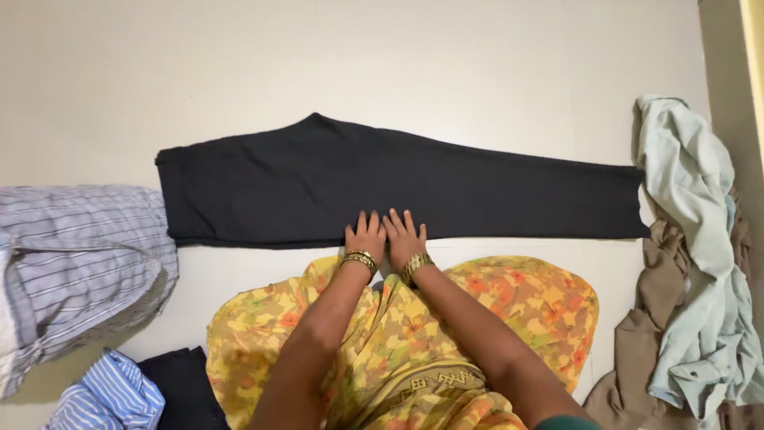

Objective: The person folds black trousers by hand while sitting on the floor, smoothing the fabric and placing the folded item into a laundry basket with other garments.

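A pair of black trousers lies flat on the pale floor, folded leg on leg, waist to the left and hems to the right. My left hand and my right hand rest side by side, palms down with fingers spread, on the near edge of the trousers around its middle. Both wrists wear gold bangles. Neither hand grips anything. My lap, covered in yellow floral cloth, is just below the hands.
A grey striped garment lies at the left, with a blue striped shirt and a dark cloth below it. At the right sits a heap of pale green and brown clothes.
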